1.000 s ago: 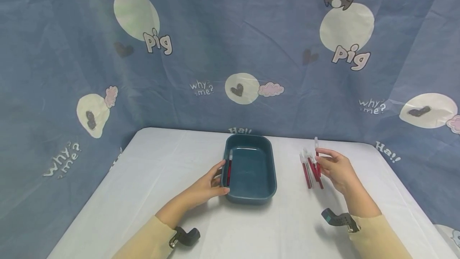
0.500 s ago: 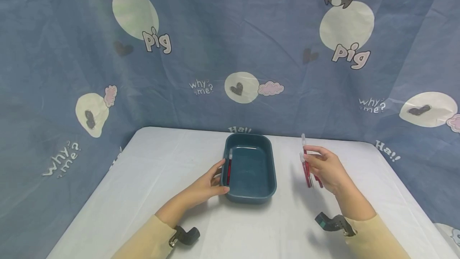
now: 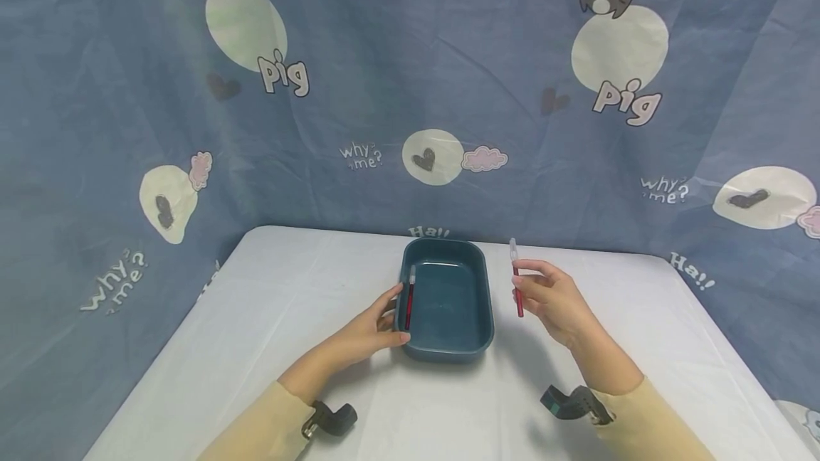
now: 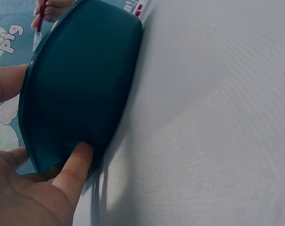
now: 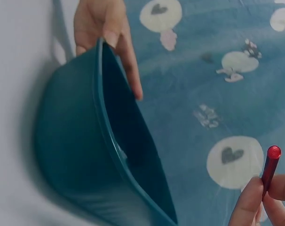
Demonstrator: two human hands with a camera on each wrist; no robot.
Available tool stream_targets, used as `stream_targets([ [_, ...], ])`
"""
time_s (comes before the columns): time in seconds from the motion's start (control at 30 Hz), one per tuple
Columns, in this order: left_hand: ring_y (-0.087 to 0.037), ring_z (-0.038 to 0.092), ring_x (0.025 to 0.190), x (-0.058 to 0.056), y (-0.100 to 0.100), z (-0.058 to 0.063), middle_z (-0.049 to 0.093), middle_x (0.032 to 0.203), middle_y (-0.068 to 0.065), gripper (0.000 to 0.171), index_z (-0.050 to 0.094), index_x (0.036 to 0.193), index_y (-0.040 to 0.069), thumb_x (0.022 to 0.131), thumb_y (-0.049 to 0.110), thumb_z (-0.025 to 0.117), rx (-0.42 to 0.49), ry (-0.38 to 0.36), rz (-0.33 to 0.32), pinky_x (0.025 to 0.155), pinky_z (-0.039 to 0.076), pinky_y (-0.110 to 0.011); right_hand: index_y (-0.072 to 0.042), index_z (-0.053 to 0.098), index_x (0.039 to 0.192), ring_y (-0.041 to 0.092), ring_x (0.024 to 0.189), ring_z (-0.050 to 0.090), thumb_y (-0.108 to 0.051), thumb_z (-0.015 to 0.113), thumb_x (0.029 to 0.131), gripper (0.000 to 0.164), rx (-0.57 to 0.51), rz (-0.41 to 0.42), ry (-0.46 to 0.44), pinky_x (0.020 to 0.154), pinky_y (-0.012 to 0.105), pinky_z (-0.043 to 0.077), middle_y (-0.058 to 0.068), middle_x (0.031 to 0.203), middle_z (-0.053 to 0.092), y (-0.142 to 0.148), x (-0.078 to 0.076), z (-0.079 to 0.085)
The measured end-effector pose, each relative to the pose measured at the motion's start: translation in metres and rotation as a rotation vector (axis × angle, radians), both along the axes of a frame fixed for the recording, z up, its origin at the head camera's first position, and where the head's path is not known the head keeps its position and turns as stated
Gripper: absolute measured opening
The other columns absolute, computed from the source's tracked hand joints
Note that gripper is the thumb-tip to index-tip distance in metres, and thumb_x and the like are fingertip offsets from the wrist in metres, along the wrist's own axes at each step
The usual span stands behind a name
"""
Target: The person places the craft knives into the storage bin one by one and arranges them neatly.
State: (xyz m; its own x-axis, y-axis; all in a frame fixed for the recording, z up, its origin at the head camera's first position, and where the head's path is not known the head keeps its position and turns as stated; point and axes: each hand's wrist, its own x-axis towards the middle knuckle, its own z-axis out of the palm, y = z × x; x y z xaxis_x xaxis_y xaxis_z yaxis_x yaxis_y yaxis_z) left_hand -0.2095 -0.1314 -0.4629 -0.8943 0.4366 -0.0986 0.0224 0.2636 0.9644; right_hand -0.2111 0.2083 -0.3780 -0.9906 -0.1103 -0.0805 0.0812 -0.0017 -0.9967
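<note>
My right hand (image 3: 554, 304) pinches a red pen with a clear cap (image 3: 519, 297) between thumb and fingers, to the right of the dark teal plastic tray (image 3: 480, 336). The cap points up and away; in the right wrist view the pen's round red end (image 5: 273, 151) faces the camera. At the tray's left side, my left hand (image 3: 365, 333) grips the edge, its thumb near the front corner. Seen from the left wrist, a fingertip (image 4: 81, 153) presses the outer wall. Another red pen (image 3: 408, 304) lies lengthwise inside the tray along the left wall.
A white cloth (image 3: 307, 269) covers the table, with a blue pig-print curtain (image 3: 359, 91) hanging behind it. Small red pen ends (image 4: 138, 10) show past the tray in the left wrist view; the pile there is hidden behind my right hand in the head view.
My right hand has moved left with its pen, away from the right end of the pen pile toward the tray. The left hand and tray have stayed in place.
</note>
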Motion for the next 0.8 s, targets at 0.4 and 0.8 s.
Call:
stream_targets([
  [0.4, -0.041, 0.031, 0.145, -0.001, -0.001, -0.001, 0.02, 0.163, -0.019, 0.095, 0.013, 0.162, 0.023, 0.091, 0.02, 0.075, -0.001, 0.004, -0.011, 0.116, 0.031, -0.053, 0.007, 0.048, 0.139, 0.019, 0.092, 0.063, -0.001, 0.064, 0.095, 0.047, -0.044, 0.029, -0.047, 0.084, 0.025, 0.057, 0.011, 0.104, 0.061, -0.032, -0.009, -0.007],
  [0.8, -0.039, 0.032, 0.146, 0.0, -0.001, 0.003, 0.019, 0.164, -0.019, 0.096, 0.011, 0.163, 0.023, 0.091, 0.018, 0.075, 0.018, -0.017, -0.015, 0.115, 0.033, -0.053, 0.0, 0.056, 0.137, 0.019, 0.091, 0.062, -0.004, 0.065, 0.097, 0.042, -0.037, 0.022, -0.097, 0.076, 0.024, 0.055, 0.012, 0.108, 0.061, -0.072, -0.026, -0.015],
])
